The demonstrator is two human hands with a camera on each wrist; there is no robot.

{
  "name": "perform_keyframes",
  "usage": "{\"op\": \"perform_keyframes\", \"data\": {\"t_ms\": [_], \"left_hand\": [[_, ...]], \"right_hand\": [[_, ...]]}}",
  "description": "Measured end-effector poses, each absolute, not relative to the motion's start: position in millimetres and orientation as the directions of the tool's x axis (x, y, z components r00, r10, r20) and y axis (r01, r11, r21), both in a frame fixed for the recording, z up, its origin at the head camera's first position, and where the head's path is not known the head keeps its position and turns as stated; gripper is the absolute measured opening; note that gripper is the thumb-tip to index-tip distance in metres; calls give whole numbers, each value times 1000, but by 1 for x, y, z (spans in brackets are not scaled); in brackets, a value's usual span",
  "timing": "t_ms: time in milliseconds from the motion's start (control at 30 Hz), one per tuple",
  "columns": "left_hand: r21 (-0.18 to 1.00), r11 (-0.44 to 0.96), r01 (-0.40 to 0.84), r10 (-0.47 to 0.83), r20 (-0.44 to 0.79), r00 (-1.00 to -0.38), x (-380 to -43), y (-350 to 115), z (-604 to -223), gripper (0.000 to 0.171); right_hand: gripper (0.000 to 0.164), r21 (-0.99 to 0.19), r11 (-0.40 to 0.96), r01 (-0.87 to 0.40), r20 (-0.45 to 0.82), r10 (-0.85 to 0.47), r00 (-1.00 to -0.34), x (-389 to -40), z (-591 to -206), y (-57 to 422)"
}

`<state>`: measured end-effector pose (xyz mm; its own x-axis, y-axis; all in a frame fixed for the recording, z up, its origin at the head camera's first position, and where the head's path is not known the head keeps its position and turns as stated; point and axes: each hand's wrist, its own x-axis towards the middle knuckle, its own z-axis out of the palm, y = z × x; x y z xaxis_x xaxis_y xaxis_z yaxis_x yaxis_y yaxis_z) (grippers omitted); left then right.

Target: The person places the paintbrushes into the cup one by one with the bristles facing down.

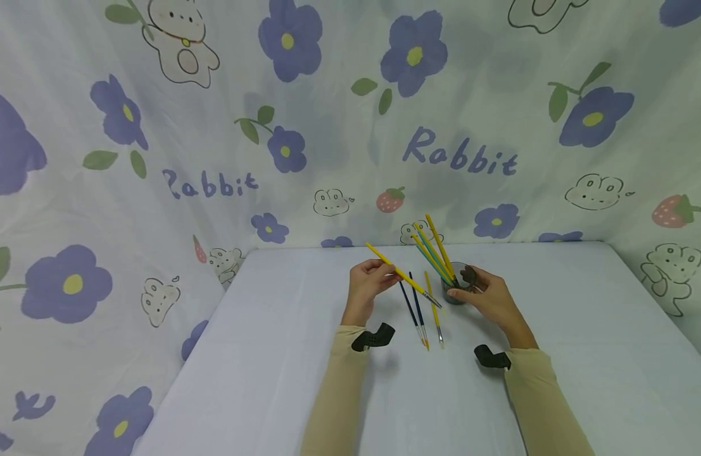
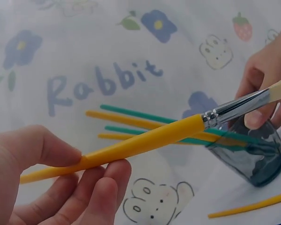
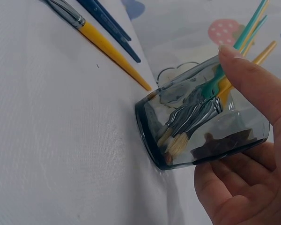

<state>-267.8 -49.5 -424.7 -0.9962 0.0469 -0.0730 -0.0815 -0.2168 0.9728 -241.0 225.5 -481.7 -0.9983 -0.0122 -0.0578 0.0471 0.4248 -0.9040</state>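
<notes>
Between thumb and fingers my left hand [image 1: 364,290] pinches a yellow-handled paintbrush [image 2: 145,143], its pale bristles slanting down to the right near the glass. My right hand [image 1: 495,297] holds a smoky, see-through glass [image 2: 267,164] from the right, thumb at the rim in the right wrist view. Several paintbrushes with yellow and green handles [image 1: 435,233] lean to the left in the glass. Their bristles [image 3: 178,145] point down at its bottom. Below the held brush, another yellow paintbrush [image 1: 433,303] and two dark blue paintbrushes [image 1: 416,301] lie on the table.
The table has a white cover [image 1: 270,354]. Close behind its far edge hangs a pale curtain [image 1: 339,126] printed with flowers, rabbits and strawberries, which also runs down the left and right sides. A dark strap piece [image 1: 373,337] sits at each wrist.
</notes>
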Motion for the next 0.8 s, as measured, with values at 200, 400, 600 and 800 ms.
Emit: {"op": "perform_keyframes", "data": {"t_ms": [200,400,600,800], "left_hand": [[960,-277,-51,52,-39,-998,-266,-44,-424,17],[951,-308,-24,48,-9,-999,-264,-40,-424,13],[944,-329,2,34,14,-999,-263,-36,-422,16],[926,-378,20,11,26,-1000,-262,-30,-421,16]], "right_hand": [[108,-902,427,58,-70,-12,-997,-242,-484,226],[105,-908,417,41,-52,-17,-998,-242,-484,227],[104,-904,428,17,-28,-20,-999,-242,-485,227],[109,-897,440,29,-41,-17,-999,-243,-484,227]]}}
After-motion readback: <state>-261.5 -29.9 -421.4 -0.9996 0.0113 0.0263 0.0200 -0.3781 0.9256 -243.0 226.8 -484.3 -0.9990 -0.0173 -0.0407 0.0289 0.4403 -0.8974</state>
